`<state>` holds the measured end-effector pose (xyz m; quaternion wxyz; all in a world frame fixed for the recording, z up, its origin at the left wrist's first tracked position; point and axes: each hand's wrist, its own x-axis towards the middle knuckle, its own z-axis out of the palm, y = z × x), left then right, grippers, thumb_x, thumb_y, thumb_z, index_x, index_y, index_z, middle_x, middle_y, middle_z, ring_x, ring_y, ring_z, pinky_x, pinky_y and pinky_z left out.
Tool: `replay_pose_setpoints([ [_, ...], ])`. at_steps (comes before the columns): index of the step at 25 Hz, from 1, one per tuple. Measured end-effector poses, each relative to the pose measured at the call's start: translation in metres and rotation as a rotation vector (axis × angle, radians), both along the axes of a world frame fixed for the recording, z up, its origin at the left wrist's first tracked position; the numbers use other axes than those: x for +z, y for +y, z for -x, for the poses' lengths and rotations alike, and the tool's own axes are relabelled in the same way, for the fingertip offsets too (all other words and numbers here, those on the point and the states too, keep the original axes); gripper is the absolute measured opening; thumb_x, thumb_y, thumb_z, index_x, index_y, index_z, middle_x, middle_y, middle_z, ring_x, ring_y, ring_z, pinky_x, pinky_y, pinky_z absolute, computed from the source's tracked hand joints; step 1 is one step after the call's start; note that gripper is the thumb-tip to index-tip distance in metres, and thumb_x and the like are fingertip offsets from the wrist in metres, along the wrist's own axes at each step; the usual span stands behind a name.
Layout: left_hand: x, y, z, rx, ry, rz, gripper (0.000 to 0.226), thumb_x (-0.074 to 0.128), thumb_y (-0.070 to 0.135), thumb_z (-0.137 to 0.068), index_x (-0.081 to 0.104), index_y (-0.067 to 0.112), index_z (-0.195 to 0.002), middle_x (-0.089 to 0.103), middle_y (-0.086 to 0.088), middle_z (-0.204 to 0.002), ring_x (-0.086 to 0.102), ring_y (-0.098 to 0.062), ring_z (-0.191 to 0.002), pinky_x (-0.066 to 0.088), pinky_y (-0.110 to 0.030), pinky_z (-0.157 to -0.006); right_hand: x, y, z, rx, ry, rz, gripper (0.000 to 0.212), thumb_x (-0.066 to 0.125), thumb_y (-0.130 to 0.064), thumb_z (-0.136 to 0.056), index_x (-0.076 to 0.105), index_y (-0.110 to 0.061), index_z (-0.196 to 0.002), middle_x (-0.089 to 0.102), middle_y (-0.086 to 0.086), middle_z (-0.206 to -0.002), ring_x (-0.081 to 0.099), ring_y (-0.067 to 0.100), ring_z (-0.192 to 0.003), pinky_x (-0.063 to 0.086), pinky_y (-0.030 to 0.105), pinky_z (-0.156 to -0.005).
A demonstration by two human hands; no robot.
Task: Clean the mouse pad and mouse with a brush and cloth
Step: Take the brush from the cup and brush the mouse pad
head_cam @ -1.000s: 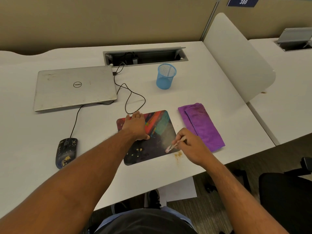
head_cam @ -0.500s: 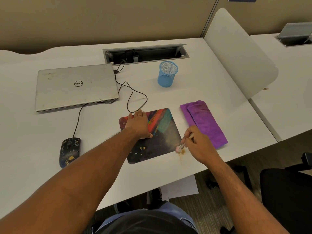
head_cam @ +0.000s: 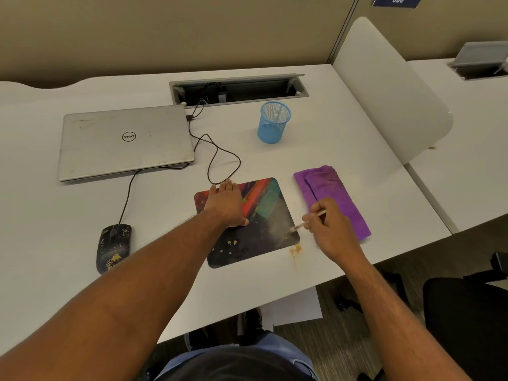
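— Anything legible here?
— Two things. The laptop [head_cam: 125,141] lid carries the round "DELL" logo, seen upside down from this side.
— And the other?
— A blue sign [head_cam: 397,0] at the top edge, on the partition, reads "386" or close to it — the last digit is blurred.
— The mouse pad [head_cam: 264,213]?
— A small orange mark near its right corner, too small to read.

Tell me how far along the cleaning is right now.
Early. Done: some crumbs lie swept off onto the desk. In hand: the left hand presses the mouse pad flat while the right hand holds the brush at its right edge. Left: specks in the pad's lower middle, the speckled mouse, and wiping; the purple cloth lies folded.
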<state>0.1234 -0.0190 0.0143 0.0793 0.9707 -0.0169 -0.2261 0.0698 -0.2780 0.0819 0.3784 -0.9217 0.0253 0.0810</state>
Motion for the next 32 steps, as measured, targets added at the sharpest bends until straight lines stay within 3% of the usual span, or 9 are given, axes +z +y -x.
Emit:
replay_pose_setpoints([
  [3, -0.002, 0.0, 0.001, 0.014, -0.01, 0.013, 0.121, 0.075, 0.061, -0.075, 0.004, 0.006, -0.157, 0.004, -0.015, -0.165, 0.006, -0.028, -0.152, 0.004, -0.05, -0.121, -0.002, 0.008, -0.005, 0.093, 0.058, 0.076, 0.003, 0.055, -0.02, -0.105, 0.052, -0.02, -0.103, 0.067, 0.002, -0.094, 0.068, 0.019, -0.083, 0.053, 0.025, -0.064],
  [6, -0.005, 0.001, 0.001, 0.026, -0.008, 0.024, 0.122, 0.075, 0.061, -0.074, 0.003, 0.008, -0.158, 0.003, -0.013, -0.166, 0.005, -0.027, -0.152, 0.004, -0.051, -0.12, 0.003, 0.008, -0.022, 0.137, 0.064, 0.169, 0.009, 0.053, -0.019, -0.104, 0.048, -0.021, -0.096, 0.066, 0.007, -0.086, 0.068, 0.024, -0.078, 0.052, 0.033, -0.059],
  [8, -0.006, 0.0, 0.001, 0.032, -0.014, 0.009, 0.124, 0.075, 0.062, -0.073, 0.003, 0.007, -0.157, 0.003, -0.013, -0.166, 0.005, -0.027, -0.152, 0.004, -0.052, -0.12, 0.01, 0.013, -0.039, 0.13, 0.038, 0.074, 0.008, 0.056, -0.021, -0.102, 0.051, -0.023, -0.097, 0.069, 0.004, -0.088, 0.069, 0.021, -0.081, 0.056, 0.038, -0.064],
  [12, -0.009, -0.001, 0.001, 0.058, -0.026, -0.008, 0.124, 0.076, 0.063, -0.071, 0.005, 0.01, -0.158, 0.005, -0.011, -0.166, 0.005, -0.028, -0.152, 0.003, -0.054, -0.12, 0.014, 0.049, -0.074, 0.22, -0.033, -0.024, 0.016, 0.063, -0.026, -0.099, 0.052, -0.033, -0.09, 0.065, -0.011, -0.086, 0.063, 0.007, -0.075, 0.047, 0.016, -0.055],
  [18, -0.006, -0.003, -0.001, 0.088, -0.031, 0.027, 0.119, 0.08, 0.058, -0.07, 0.011, 0.014, -0.157, 0.01, -0.01, -0.165, 0.009, -0.027, -0.152, 0.003, -0.051, -0.121, -0.002, 0.1, -0.112, 0.445, 0.011, -0.041, 0.012, 0.061, -0.022, -0.098, 0.055, -0.03, -0.092, 0.07, -0.012, -0.095, 0.064, 0.005, -0.086, 0.044, 0.02, -0.065],
  [22, -0.006, 0.0, 0.003, 0.112, -0.043, 0.078, 0.117, 0.081, 0.057, -0.068, 0.015, 0.016, -0.156, 0.012, -0.008, -0.165, 0.011, -0.024, -0.152, 0.003, -0.047, -0.121, -0.005, 0.094, -0.132, 0.625, 0.053, 0.161, 0.01, 0.057, -0.017, -0.094, 0.052, -0.026, -0.094, 0.068, -0.003, -0.09, 0.063, 0.017, -0.081, 0.049, 0.034, -0.064],
  [24, -0.005, 0.0, 0.004, 0.13, -0.049, 0.094, 0.118, 0.081, 0.058, -0.068, 0.015, 0.016, -0.156, 0.013, -0.007, -0.165, 0.013, -0.024, -0.151, 0.003, -0.046, -0.121, 0.002, 0.09, -0.15, 0.628, 0.056, 0.239, 0.01, 0.058, -0.019, -0.089, 0.05, -0.026, -0.089, 0.065, -0.003, -0.083, 0.061, 0.019, -0.078, 0.045, 0.034, -0.06],
  [28, -0.005, 0.0, 0.002, 0.14, -0.054, 0.097, 0.116, 0.082, 0.058, -0.066, 0.017, 0.018, -0.155, 0.017, -0.006, -0.164, 0.016, -0.024, -0.15, 0.004, -0.046, -0.122, 0.003, 0.09, -0.156, 0.583, 0.039, 0.056, 0.009, 0.062, -0.024, -0.094, 0.054, -0.027, -0.092, 0.071, -0.004, -0.088, 0.066, 0.014, -0.082, 0.049, 0.03, -0.064],
  [32, -0.007, 0.0, 0.001, 0.141, -0.02, 0.083, 0.121, 0.081, 0.058, -0.069, 0.009, 0.018, -0.158, 0.009, -0.005, -0.166, 0.009, -0.023, -0.152, 0.001, -0.048, -0.122, -0.007, 0.081, -0.164, 0.662, 0.091, 0.245, 0.007, 0.058, -0.021, -0.093, 0.052, -0.025, -0.093, 0.064, -0.003, -0.087, 0.062, 0.017, -0.081, 0.044, 0.03, -0.06],
])
